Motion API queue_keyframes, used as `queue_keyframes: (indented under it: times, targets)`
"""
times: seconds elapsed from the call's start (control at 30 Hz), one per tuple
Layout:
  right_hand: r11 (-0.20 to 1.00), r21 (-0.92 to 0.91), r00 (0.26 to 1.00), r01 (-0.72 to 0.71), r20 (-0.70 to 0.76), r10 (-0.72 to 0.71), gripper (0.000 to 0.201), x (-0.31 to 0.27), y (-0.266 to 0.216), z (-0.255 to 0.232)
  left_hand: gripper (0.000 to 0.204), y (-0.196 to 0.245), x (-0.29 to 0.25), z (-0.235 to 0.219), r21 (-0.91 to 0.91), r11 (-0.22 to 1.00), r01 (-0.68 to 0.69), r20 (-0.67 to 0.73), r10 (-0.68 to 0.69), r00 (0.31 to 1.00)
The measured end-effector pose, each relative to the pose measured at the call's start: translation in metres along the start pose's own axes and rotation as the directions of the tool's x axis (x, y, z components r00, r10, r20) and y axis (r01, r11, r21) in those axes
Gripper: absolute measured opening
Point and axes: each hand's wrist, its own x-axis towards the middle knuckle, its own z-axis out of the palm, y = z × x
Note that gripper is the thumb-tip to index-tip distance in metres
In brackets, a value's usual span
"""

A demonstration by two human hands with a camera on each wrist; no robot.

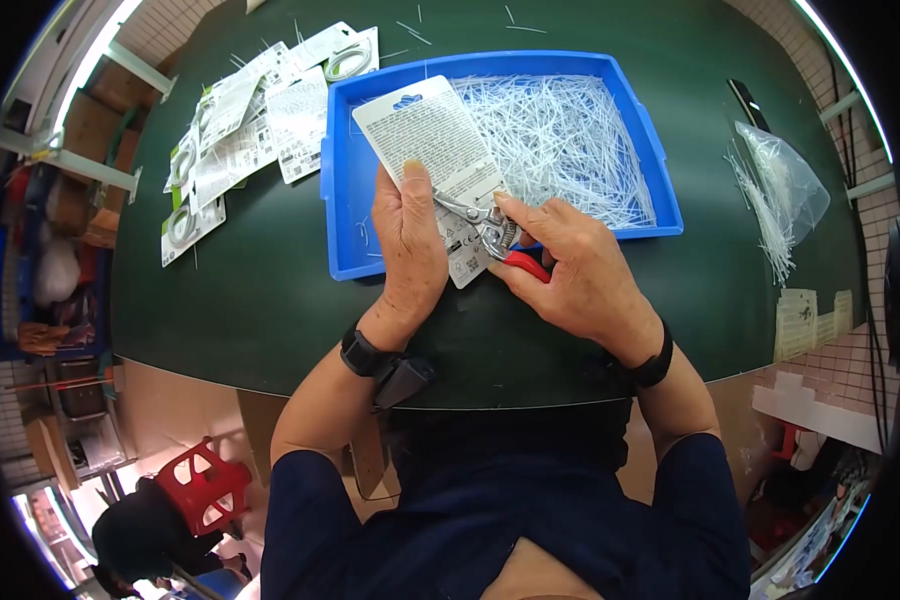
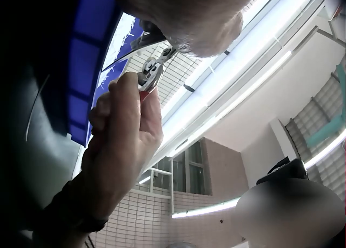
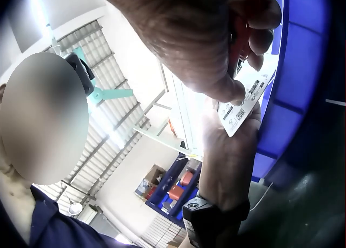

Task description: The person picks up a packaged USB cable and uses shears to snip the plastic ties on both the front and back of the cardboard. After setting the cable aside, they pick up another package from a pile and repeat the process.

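My left hand (image 1: 411, 240) grips a printed packaging card (image 1: 425, 130), with the thumb across its face. The card is tilted over the front left of a blue tray (image 1: 342, 240). Red-handled pruning shears (image 1: 533, 265) sit in my right hand (image 1: 582, 262), fingers curled round the grips. Their metal blades lie across the card's face beside the left thumb, and a coil spring shows between the handles. From the right wrist view, the lower corner of the card (image 3: 238, 115) shows just below the right fingers. Most of the left fingers are hidden behind the card.
Thin white plastic strips (image 1: 560, 140) fill much of the tray. More packaging cards (image 1: 232, 150), some with coiled white cables, are piled at the left. On the right lie a clear plastic bag (image 1: 790, 180) of strips and a dark slim object (image 1: 747, 103). Loose strips dot the green table (image 1: 240, 310).
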Motion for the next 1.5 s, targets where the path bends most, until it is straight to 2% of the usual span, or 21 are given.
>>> queue_keyframes:
  times: [0.2, 0.37, 0.47, 0.57, 0.6, 0.7, 0.73, 0.77, 0.83, 0.9, 1.0, 1.13, 1.3, 1.4, 1.5]
  targets:
    - [0.998, 0.053, 0.999, 0.035, -0.031, -0.033, 0.063, -0.003, 0.010, 0.009, 0.047, -0.003, 0.002, -0.001, -0.056, 0.998, 0.000, 0.033, 0.002, 0.999]
    - [0.998, 0.066, 0.998, 0.023, -0.057, -0.019, 0.063, -0.005, 0.007, -0.004, 0.047, 0.011, 0.006, -0.005, 0.029, 0.999, 0.017, 0.081, -0.020, 0.997]
    - [0.982, 0.190, 0.990, -0.020, -0.132, 0.046, 0.064, -0.002, 0.011, -0.015, 0.048, 0.027, 0.017, -0.016, 0.092, 0.995, 0.043, 0.118, -0.054, 0.991]
    - [0.980, 0.195, 0.972, 0.032, -0.233, 0.015, 0.066, 0.002, 0.017, -0.019, 0.046, 0.038, 0.028, -0.030, -0.123, 0.981, 0.149, 0.129, -0.133, 0.983]
    - [0.980, 0.192, 0.963, 0.057, -0.270, -0.003, 0.067, 0.003, 0.018, -0.020, 0.046, 0.042, 0.030, -0.029, -0.109, 0.982, 0.155, 0.131, -0.140, 0.981]
    - [0.973, 0.223, 0.971, 0.060, -0.240, -0.005, 0.070, 0.002, 0.020, -0.015, 0.036, 0.055, 0.034, -0.028, -0.222, 0.915, 0.337, 0.020, -0.342, 0.940]
    - [0.970, 0.233, 0.975, 0.064, -0.222, -0.011, 0.072, 0.002, 0.019, -0.012, 0.036, 0.048, 0.037, -0.035, -0.210, 0.915, 0.345, 0.008, -0.351, 0.936]
    - [0.966, 0.253, 0.977, 0.059, -0.214, -0.003, 0.072, 0.001, 0.017, -0.009, 0.037, 0.034, 0.041, -0.046, -0.392, 0.838, 0.379, 0.239, -0.306, 0.922]
    - [0.969, 0.216, 0.988, 0.118, -0.120, -0.094, 0.074, -0.001, 0.011, -0.002, 0.048, 0.015, 0.041, -0.062, -0.648, 0.562, 0.514, 0.592, -0.051, 0.804]
    - [0.964, 0.223, 0.988, 0.147, -0.071, -0.135, 0.074, -0.003, 0.003, 0.004, 0.050, 0.019, 0.036, -0.061, -0.627, 0.571, 0.530, 0.586, -0.103, 0.804]
    - [0.972, 0.113, 0.977, 0.204, 0.037, -0.209, 0.074, -0.006, -0.010, 0.008, 0.057, 0.030, 0.035, -0.050, -0.585, 0.567, 0.580, 0.598, -0.181, 0.780]
    - [0.981, 0.076, 0.982, 0.179, 0.042, -0.182, 0.072, -0.007, -0.013, 0.010, 0.058, 0.030, 0.035, -0.051, -0.559, 0.597, 0.575, 0.634, -0.139, 0.761]
    - [0.984, 0.081, 0.984, 0.159, 0.071, -0.165, 0.073, -0.010, -0.010, 0.011, 0.059, 0.033, 0.037, -0.054, -0.575, 0.618, 0.536, 0.617, -0.104, 0.780]
    - [0.982, 0.052, 0.979, 0.183, 0.082, -0.187, 0.061, -0.009, -0.011, 0.015, 0.060, 0.033, 0.038, -0.055, -0.581, 0.619, 0.529, 0.613, -0.095, 0.784]
    - [0.982, 0.058, 0.981, 0.179, 0.062, -0.183, 0.066, -0.011, -0.009, 0.018, 0.061, 0.030, 0.037, -0.053, -0.586, 0.603, 0.540, 0.631, -0.078, 0.772]
